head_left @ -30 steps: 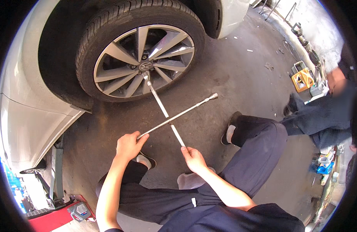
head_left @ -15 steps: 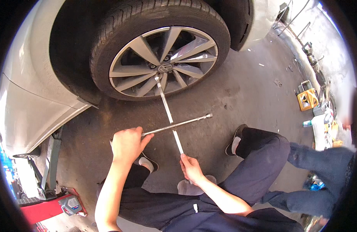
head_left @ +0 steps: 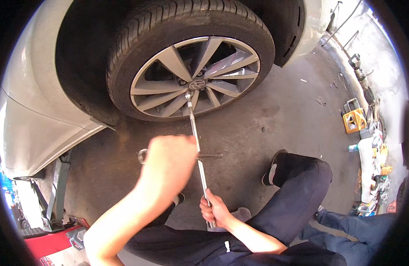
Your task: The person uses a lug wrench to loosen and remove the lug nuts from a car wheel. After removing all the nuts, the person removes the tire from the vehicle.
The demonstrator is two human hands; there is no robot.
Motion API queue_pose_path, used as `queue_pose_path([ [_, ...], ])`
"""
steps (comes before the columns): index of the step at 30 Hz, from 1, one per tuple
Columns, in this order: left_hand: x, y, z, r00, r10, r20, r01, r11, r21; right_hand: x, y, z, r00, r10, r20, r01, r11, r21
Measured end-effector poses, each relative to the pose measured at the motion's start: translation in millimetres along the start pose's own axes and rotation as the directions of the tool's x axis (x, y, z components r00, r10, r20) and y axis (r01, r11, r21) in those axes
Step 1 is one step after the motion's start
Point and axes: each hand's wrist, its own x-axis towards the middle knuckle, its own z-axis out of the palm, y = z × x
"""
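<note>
A silver cross-shaped lug wrench (head_left: pixel 193 128) reaches from the wheel toward me, its far end at a lug position beside the hub cap of the multi-spoke alloy wheel (head_left: pixel 169 64). My right hand (head_left: pixel 215 209) is closed around the wrench's near end, thumb along the shaft. Over the crossbar, near where the two bars meet, is my left hand (head_left: pixel 169 153), smeared by motion. Its fingers are turned away, so I cannot tell whether they grip the bar. One socket end of the crossbar shows left of that hand, and a blurred dark end to its right.
The pale car body (head_left: pixel 45 106) arches over the tyre on the left. A jack or stand post (head_left: pixel 58 184) and a red object (head_left: pixel 49 241) are at lower left. A yellow case (head_left: pixel 354 121) and clutter line the right wall. Another person's legs (head_left: pixel 346 230) are at lower right.
The crossbar has turned about the shaft and looks foreshortened. My left hand has moved right from the bar's left end toward the middle. My right hand stays at the near end.
</note>
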Motion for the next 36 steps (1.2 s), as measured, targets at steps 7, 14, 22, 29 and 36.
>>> queue_pose_path([
  [7, -48.5, -68.6, 96.2, 0.802, -0.347, 0.486, 0.548, 0.752, -0.367, -0.4, -3.8, 13.6, 0.968, -0.195, -0.156, 0.148, 0.951, -0.272],
  [14, -27.6, 34.4, 201.0, 0.896, -0.425, 0.129, 0.269, 0.288, -0.919, 7.8, -4.5, 11.3, 0.927, -0.281, -0.249, 0.130, 0.862, -0.489],
  [22, 23.8, 65.1, 162.8, 0.831, -0.541, 0.131, 0.541, 0.730, -0.418, 0.3, -35.1, -0.5, 0.977, 0.096, 0.189, -0.103, 0.994, 0.026],
  [29, 50.7, 84.7, 154.4, 0.672, -0.730, 0.121, 0.738, 0.647, -0.192, 21.0, -17.0, -15.7, 0.971, 0.082, 0.226, -0.095, 0.994, 0.048],
  [36, 30.1, 69.0, 239.5, 0.723, -0.659, 0.209, 0.292, 0.017, -0.956, 23.0, -7.1, -0.6, 0.984, -0.128, -0.126, 0.102, 0.976, -0.194],
])
